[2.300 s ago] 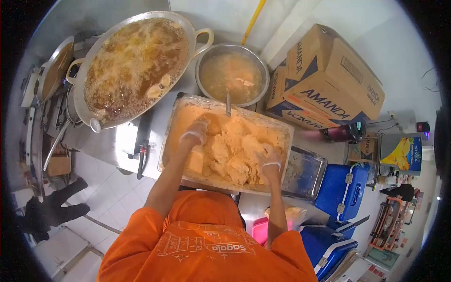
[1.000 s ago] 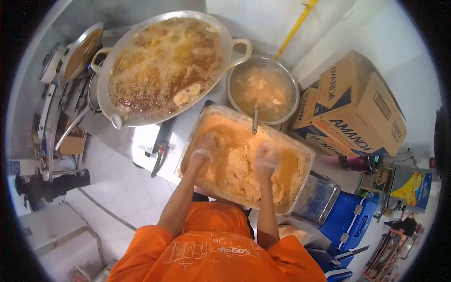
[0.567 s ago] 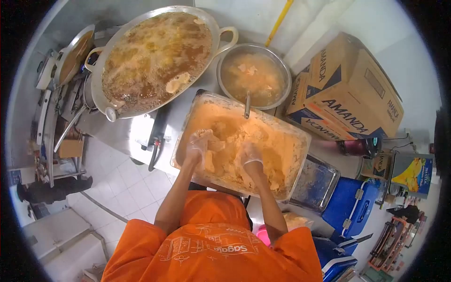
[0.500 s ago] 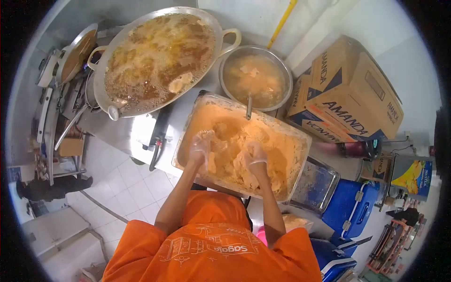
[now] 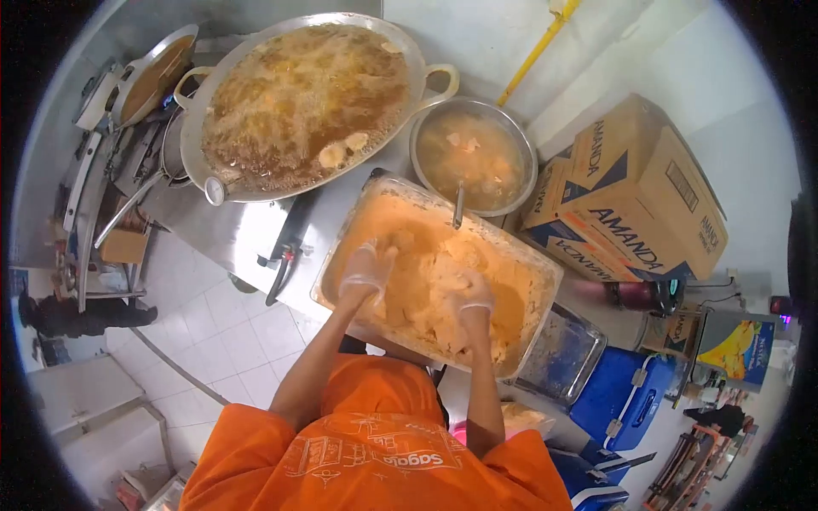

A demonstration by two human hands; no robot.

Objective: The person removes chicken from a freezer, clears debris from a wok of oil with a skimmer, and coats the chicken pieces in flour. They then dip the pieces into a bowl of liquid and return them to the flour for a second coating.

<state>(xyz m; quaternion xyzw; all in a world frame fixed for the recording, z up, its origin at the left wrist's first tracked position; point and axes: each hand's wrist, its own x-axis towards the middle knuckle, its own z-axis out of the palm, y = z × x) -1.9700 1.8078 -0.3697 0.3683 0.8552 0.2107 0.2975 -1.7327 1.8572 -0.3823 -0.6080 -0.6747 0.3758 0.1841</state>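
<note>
Both hands wear clear plastic gloves and work inside a large tray (image 5: 535,328) of orange breading flour (image 5: 426,319). On the tray's left side, my left hand (image 5: 366,269) is in the flour with its fingers apart, and I see nothing held in it. Nearer the right, my right hand (image 5: 473,292) has its fingers curled down at the lumpy flour; whatever lies under them is hidden. Flour-covered lumps (image 5: 460,254) sit heaped between and beyond the hands. Past the tray's far edge stands a round metal bowl (image 5: 415,153) of cloudy liquid with pieces in it and a metal handle leaning out.
A wide pan (image 5: 194,162) of bubbling oil with frying pieces and a thermometer (image 5: 215,191) stands at the upper left. To the right are a cardboard box (image 5: 630,196), a clear container (image 5: 567,353) and a blue cooler (image 5: 626,396). A yellow pipe (image 5: 537,53) runs up the wall.
My right hand has moved slightly right and nearer to me, turning palm down. My left hand has opened out from a loose curl. The view has shifted a little.
</note>
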